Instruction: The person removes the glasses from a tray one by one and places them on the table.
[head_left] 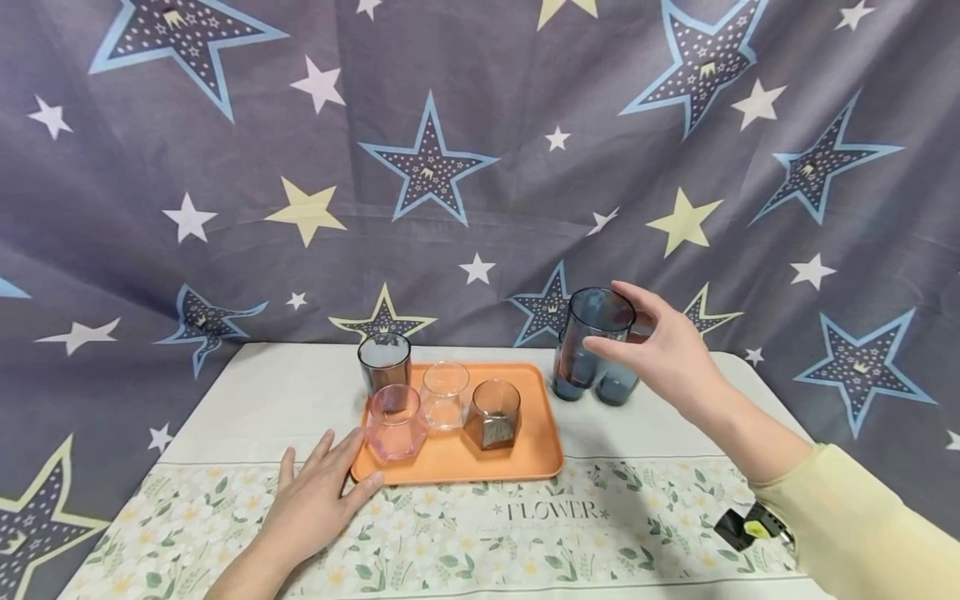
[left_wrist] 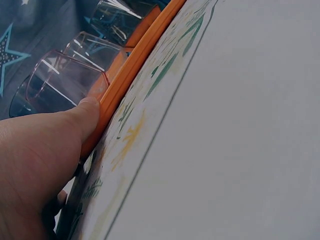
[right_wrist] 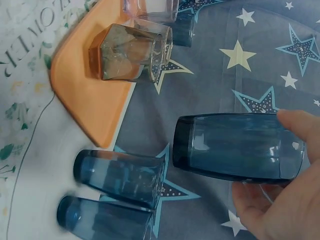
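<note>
— With fingers and thumb of the right hand [head_left: 675, 354], holds what?
— Grips a blue glass [head_left: 600, 329] by its upper part, aloft near two more blue glasses [right_wrist: 120, 175], right of the orange tray [head_left: 536, 417]!
— And with the left hand [head_left: 318, 496]?
— Touches the tray's edge with fingers spread wide, beside a pink glass [head_left: 397, 437]!

From here I see a star-printed grey curtain [head_left: 517, 192] spanning nine through twelve to three o'clock, and a flower-printed white tablecloth [head_left: 450, 537] toward six.
</note>
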